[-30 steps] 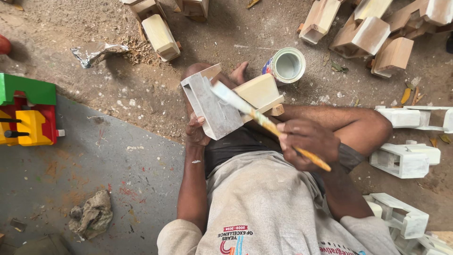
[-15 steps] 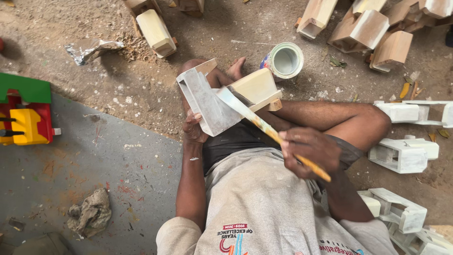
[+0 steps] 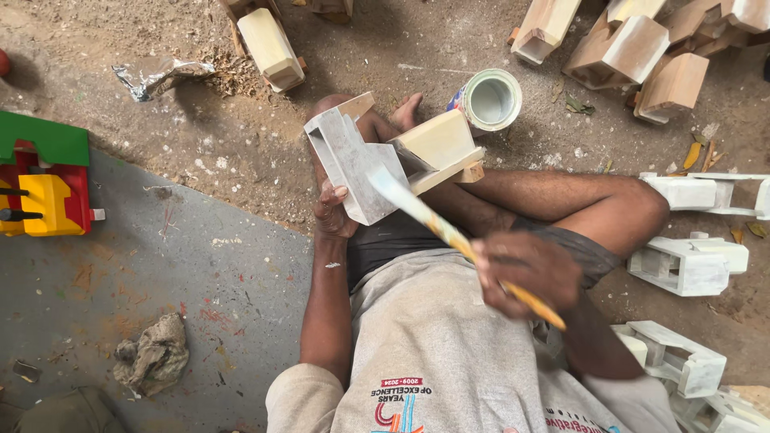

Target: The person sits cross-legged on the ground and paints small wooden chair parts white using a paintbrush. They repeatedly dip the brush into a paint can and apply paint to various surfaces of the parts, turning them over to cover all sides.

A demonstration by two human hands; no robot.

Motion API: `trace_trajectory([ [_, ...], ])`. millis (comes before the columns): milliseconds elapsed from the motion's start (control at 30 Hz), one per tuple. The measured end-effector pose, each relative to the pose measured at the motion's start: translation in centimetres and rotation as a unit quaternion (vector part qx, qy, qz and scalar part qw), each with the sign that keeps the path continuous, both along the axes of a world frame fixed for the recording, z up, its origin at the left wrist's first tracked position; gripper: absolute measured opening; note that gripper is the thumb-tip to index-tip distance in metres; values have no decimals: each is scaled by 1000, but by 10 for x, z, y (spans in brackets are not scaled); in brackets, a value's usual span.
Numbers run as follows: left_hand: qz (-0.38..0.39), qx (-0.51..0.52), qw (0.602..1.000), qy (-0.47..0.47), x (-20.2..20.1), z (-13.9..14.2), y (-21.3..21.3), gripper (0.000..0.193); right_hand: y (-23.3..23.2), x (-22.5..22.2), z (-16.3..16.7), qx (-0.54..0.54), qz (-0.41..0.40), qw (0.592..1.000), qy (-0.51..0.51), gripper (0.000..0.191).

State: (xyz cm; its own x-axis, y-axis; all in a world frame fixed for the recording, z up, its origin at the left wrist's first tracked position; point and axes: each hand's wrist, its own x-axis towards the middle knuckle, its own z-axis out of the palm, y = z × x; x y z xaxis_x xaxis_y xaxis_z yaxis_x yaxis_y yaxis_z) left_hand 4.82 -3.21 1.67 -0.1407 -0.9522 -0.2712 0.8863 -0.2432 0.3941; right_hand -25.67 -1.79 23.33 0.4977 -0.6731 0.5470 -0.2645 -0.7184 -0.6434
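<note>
The floor is bare sandy ground littered with wood chips and dry leaves, meeting a grey concrete slab stained with paint flecks. A crumpled rag lies on the slab, and a piece of crushed foil on the dirt. Unpainted wooden blocks are heaped at the upper edge, white-painted wooden pieces along one side, and a red, green and yellow toy at the opposite edge. Daylight is soft and even.

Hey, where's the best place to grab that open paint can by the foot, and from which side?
Probably the outer wall of the paint can, gripped around its sides from the bare ground on its far side. It stands upright with the top open and pale paint inside, so a rim pinch would wet fingers. The foot crowds its near side.
</note>
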Motion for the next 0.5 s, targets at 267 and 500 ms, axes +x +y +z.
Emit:
trace_trajectory([
  [267,10,13,1000,-22,-2,2,-2,87,37,-25,-2,0,-86,996,-20,20],
  [500,9,4,999,-36,-2,3,-2,88,36,-22,-1,39,-63,996,44,19],
])
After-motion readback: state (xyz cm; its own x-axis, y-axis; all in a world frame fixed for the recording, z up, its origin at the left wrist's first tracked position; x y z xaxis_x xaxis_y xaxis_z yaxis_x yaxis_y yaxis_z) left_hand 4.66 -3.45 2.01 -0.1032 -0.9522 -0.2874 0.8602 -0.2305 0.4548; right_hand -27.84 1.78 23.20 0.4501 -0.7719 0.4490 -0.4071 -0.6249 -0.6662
